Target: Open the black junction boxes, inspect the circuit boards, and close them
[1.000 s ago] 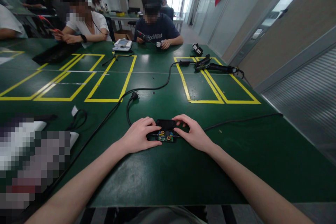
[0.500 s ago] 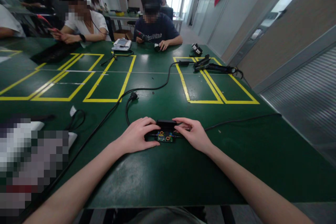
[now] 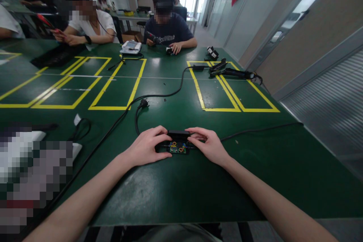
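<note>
Close in front of me on the green table lies a small circuit board (image 3: 177, 147) with two copper-coloured ring coils, sitting in a black housing. A black plastic cover (image 3: 179, 134) is tilted up along its far side. My left hand (image 3: 150, 145) has its fingers on the cover's left end, and its thumb reaches toward the board's near left corner. At the cover's right end, my right hand (image 3: 209, 144) grips with thumb and fingers; some fingertips are hidden behind it. Black cables run out from both sides of the housing, partly under my hands.
A plug (image 3: 143, 103) on a short cable lies beyond my left hand. One long black cable (image 3: 113, 126) crosses the table. Black tools (image 3: 232, 72) lie at the back right, blurred-out items at the left. Across the table, two people handle objects.
Both hands stay almost in place on the cover, which looks much as before. The view has shifted very slightly. Across the table, one person's red-handled object has moved a little.
</note>
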`<action>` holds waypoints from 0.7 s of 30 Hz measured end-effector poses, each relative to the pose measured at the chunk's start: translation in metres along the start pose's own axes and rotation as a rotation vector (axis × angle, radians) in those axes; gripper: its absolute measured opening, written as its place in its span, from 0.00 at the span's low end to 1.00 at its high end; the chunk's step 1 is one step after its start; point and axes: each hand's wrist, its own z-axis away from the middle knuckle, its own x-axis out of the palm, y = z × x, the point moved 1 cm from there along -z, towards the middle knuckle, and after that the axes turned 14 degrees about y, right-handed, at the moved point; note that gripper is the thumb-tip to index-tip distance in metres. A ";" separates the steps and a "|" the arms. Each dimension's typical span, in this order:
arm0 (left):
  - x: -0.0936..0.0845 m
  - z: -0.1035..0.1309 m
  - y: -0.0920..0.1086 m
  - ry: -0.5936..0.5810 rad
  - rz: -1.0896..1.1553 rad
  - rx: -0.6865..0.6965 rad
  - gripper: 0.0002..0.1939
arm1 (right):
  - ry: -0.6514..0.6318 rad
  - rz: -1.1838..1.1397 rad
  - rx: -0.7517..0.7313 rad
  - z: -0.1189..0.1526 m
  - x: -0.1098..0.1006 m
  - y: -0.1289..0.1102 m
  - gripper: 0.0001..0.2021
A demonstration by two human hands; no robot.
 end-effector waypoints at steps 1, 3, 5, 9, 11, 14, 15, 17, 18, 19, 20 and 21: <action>0.000 0.000 0.000 0.000 0.002 -0.002 0.17 | -0.004 0.000 0.002 0.000 0.000 0.000 0.15; 0.000 0.001 0.000 -0.004 0.003 -0.005 0.17 | -0.016 0.005 -0.001 0.000 0.000 0.000 0.14; 0.000 0.001 0.000 -0.008 0.000 0.002 0.16 | -0.034 0.018 -0.027 0.000 -0.001 -0.003 0.13; 0.001 0.002 0.001 -0.003 -0.020 0.041 0.11 | -0.086 0.054 -0.151 0.001 -0.002 -0.009 0.09; 0.002 0.002 0.002 0.020 -0.027 0.069 0.10 | -0.095 0.057 -0.203 0.001 -0.003 -0.011 0.08; 0.002 0.002 0.002 0.065 -0.017 0.090 0.09 | -0.098 0.046 -0.272 0.002 -0.004 -0.009 0.07; 0.002 0.002 0.002 0.074 -0.011 0.090 0.09 | -0.102 0.043 -0.293 0.002 -0.004 -0.009 0.07; 0.002 0.002 0.002 0.079 0.002 0.087 0.10 | -0.115 0.051 -0.325 0.002 -0.004 -0.008 0.06; 0.002 0.002 0.002 0.077 0.012 0.087 0.10 | -0.119 0.059 -0.341 0.002 -0.004 -0.008 0.05; 0.002 0.002 0.002 0.074 0.026 0.085 0.10 | -0.124 0.068 -0.358 0.002 -0.004 -0.009 0.05; 0.002 0.002 0.002 0.069 0.041 0.079 0.10 | -0.127 0.076 -0.377 0.002 -0.004 -0.009 0.05; 0.002 0.002 0.002 0.065 0.056 0.072 0.11 | -0.131 0.082 -0.396 0.003 -0.004 -0.009 0.06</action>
